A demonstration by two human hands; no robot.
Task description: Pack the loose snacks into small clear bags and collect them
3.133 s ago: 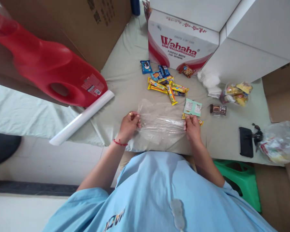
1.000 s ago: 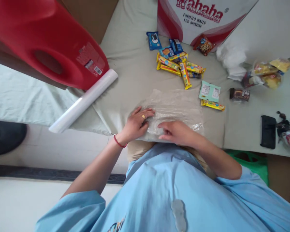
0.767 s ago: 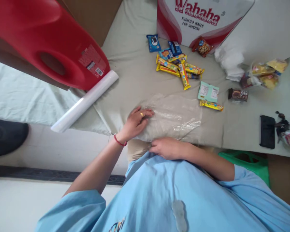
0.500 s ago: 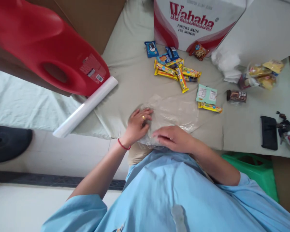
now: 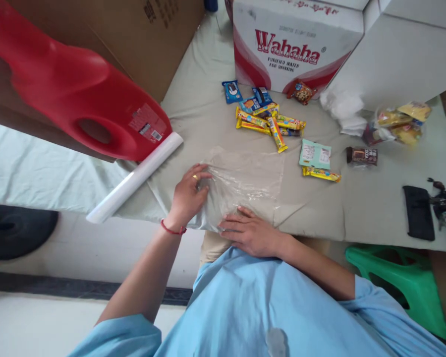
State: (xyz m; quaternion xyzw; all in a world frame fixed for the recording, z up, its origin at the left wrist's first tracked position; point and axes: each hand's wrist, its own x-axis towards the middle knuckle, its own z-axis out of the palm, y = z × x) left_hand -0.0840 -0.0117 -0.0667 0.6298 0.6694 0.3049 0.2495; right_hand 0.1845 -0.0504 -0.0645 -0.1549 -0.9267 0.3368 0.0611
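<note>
A clear plastic sheet [image 5: 247, 173] lies on the bench [image 5: 315, 213]. Left hand [image 5: 188, 194] touches its left edge, I cannot tell if pinching; right hand [image 5: 251, 234] lies at its near edge, fingers slightly spread

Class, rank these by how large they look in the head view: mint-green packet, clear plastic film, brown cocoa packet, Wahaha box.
1. Wahaha box
2. clear plastic film, though its edges are faint
3. mint-green packet
4. brown cocoa packet

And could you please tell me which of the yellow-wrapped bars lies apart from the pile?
It is the yellow-wrapped bar along the near edge of the mint-green packet; the other yellow-wrapped bars lie heaped together, further left.
</note>
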